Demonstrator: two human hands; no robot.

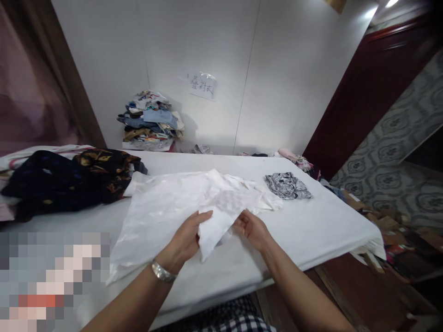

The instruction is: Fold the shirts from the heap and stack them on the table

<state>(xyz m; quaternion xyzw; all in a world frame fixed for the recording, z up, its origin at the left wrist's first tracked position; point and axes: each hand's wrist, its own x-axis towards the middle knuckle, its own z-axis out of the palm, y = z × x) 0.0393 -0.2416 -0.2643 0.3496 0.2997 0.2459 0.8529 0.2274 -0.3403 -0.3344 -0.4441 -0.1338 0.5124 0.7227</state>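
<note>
A white shirt (162,198) is spread across the white-covered table (308,226), its collar end toward the right. My left hand (189,233), with a silver bracelet on the wrist, pinches a raised sleeve-like part of the shirt, thumb on top. Opposite it, my right hand (252,228) has its curled fingertips at the other edge of that raised cloth. A pointed flap of the cloth hangs down between both hands. Just beyond the shirt's right end lies a folded black-and-white patterned garment (288,186).
Dark patterned clothes (65,180) are heaped at the table's left end. A tall stack of folded clothes (150,117) stands against the white wall. More garments (297,161) lie along the far right edge, and cardboard boxes (391,226) sit low at the right. A blurred patch covers the lower left corner.
</note>
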